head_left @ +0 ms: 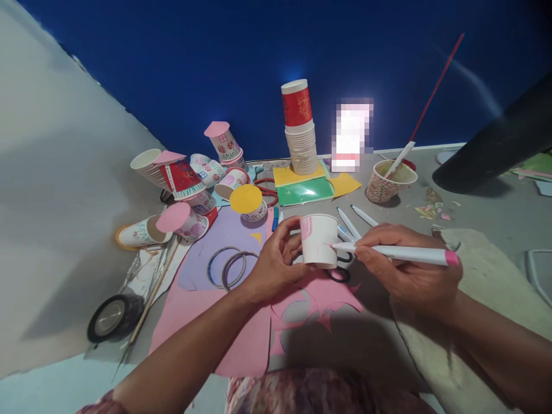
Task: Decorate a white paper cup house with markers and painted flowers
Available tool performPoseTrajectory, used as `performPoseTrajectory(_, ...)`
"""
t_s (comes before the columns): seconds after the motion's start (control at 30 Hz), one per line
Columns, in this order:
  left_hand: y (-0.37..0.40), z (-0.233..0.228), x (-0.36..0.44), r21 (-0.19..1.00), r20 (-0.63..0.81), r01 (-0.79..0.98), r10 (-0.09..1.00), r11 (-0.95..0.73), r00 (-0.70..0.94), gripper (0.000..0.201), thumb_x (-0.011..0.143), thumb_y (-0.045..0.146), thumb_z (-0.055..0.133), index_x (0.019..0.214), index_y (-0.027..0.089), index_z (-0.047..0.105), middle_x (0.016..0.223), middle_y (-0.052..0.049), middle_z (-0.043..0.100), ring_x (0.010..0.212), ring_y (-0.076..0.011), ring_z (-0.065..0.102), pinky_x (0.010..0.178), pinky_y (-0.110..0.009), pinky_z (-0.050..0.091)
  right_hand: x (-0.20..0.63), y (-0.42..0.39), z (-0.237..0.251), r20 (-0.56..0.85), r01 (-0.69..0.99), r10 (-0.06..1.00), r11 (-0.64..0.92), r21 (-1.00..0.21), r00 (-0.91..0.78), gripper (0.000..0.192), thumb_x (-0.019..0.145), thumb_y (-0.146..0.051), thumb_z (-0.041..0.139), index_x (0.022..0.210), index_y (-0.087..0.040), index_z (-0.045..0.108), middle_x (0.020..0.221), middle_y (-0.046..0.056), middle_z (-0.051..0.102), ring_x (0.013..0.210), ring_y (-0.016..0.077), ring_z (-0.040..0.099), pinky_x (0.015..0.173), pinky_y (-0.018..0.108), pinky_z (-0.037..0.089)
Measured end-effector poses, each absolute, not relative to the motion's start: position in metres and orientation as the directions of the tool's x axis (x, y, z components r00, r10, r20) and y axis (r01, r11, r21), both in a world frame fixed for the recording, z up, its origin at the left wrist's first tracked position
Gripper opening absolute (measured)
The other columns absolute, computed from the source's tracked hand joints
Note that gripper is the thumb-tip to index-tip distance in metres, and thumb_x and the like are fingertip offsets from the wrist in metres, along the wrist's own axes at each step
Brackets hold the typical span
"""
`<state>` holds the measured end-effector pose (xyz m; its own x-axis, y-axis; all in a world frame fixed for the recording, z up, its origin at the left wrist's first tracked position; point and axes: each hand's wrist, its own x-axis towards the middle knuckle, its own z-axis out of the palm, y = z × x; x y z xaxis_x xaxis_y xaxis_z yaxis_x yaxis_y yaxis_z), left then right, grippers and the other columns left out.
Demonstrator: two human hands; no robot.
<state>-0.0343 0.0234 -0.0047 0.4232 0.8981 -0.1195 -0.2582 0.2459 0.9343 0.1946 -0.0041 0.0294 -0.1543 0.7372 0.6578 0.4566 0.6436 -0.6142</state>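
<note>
A white paper cup (pixel 319 238) is held by my left hand (pixel 278 259), fingers behind its left side and thumb at the lower edge. A pink shape is drawn on the cup's upper left, with a faint pink line nearer the middle. My right hand (pixel 409 264) grips a white marker with a pink end (pixel 401 254), its tip touching the cup's side at the right. Behind the cup lie black-handled scissors (pixel 338 273), partly hidden. Several white markers (pixel 348 223) rest just beyond the cup.
Decorated paper cups (pixel 190 221) crowd the left, some with pink paper roofs. A tall cup stack (pixel 299 144) stands at the back. Two rings (pixel 235 269) lie on purple paper (pixel 194 259); cut pink paper (pixel 241 339) lies in front. A patterned cup (pixel 383 187) holds sticks; cloth (pixel 487 287) lies right.
</note>
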Motion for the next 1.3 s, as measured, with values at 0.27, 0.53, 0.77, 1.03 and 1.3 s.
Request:
performPoseTrajectory(0.27,0.0219,-0.0013,-0.0337,0.923,-0.152,-0.263,0.894,0.281,0.421,0.08,0.063,0.016,0.097,0.129,0.026,0.052,0.122,-0.007,0.075,0.131,-0.0311,0.069,0.119,-0.047,0.047,0.1938,-0.0048,0.0305,0.656,0.452,0.735,0.65,-0.612,-0.169,0.016,0.095,-0.012,0.07,0.087,-0.026,0.071,0.072,0.0,0.077,0.06,0.0179,0.073,0.057,0.029,0.057)
performPoseTrajectory(0.53,0.0223,-0.006,-0.0341,0.927,-0.133,-0.271,0.903,0.259,0.408,0.082,0.061,0.018,0.097,0.129,0.027,0.052,0.118,-0.006,0.077,0.127,-0.0304,0.072,0.115,-0.046,0.051,0.1918,-0.0055,0.0333,0.673,0.446,0.715,0.674,-0.589,-0.191,0.016,0.093,-0.012,0.069,0.083,-0.024,0.07,0.069,-0.001,0.076,0.057,0.0157,0.07,0.055,0.026,0.055)
performPoseTrajectory(0.77,0.0228,-0.0067,-0.035,0.935,-0.12,-0.264,0.912,0.236,0.391,0.081,0.062,0.018,0.098,0.128,0.026,0.052,0.122,-0.007,0.077,0.126,-0.0307,0.072,0.111,-0.044,0.054,0.191,-0.0072,0.0358,0.673,0.45,0.711,0.679,-0.58,-0.204,0.017,0.093,-0.012,0.069,0.081,-0.024,0.07,0.069,-0.002,0.076,0.056,0.0144,0.07,0.054,0.025,0.054)
performPoseTrajectory(1.03,0.0243,-0.0061,-0.035,0.933,-0.125,-0.265,0.912,0.242,0.391,0.082,0.061,0.018,0.098,0.128,0.026,0.052,0.121,-0.008,0.076,0.13,-0.0326,0.071,0.111,-0.047,0.054,0.1909,-0.0075,0.0339,0.667,0.445,0.715,0.677,-0.586,-0.209,0.016,0.095,-0.015,0.068,0.083,-0.024,0.069,0.07,-0.001,0.076,0.056,0.0155,0.07,0.054,0.027,0.054)
performPoseTrajectory(1.3,0.0227,-0.0076,-0.0333,0.96,-0.093,-0.212,0.926,0.18,0.366,0.078,0.061,0.012,0.091,0.128,0.025,0.052,0.134,-0.009,0.07,0.137,-0.0324,0.064,0.118,-0.047,0.048,0.1911,-0.0081,0.0341,0.662,0.432,0.716,0.681,-0.591,-0.223,0.015,0.095,-0.013,0.069,0.085,-0.025,0.07,0.071,-0.001,0.077,0.059,0.0155,0.072,0.057,0.026,0.056)
